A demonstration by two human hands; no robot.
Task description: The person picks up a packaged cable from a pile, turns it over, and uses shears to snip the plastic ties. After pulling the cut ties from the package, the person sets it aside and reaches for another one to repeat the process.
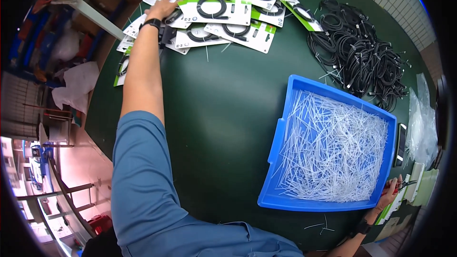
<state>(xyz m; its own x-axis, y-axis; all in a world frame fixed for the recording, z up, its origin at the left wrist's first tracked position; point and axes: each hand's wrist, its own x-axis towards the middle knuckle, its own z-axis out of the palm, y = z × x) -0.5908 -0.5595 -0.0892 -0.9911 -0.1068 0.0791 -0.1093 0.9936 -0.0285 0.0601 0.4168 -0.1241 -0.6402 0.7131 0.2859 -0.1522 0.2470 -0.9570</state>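
Observation:
Stretched out to the far left, my left hand [162, 8] rests on the pile of carded cables, its visible fingers apart; some fingertips are hard to make out among the cards. Beside it lies a white and green card with a coiled black cable [216, 9]. At the right edge, my right hand [391, 189] is closed around red-handled cutters [404, 184], just past the blue tray's corner. Under that hand is a white and green card [388, 211]. The blue tray [272, 162] holds a mass of thin, clear-white plastic ties [338, 147].
A heap of coiled black cables [359, 50] lies at the far right. A dark phone [401, 143] and a clear plastic bag [422, 123] are right of the tray. Loose ties [323, 226] lie near the front edge. A white frame post [97, 19] stands at the table's left.

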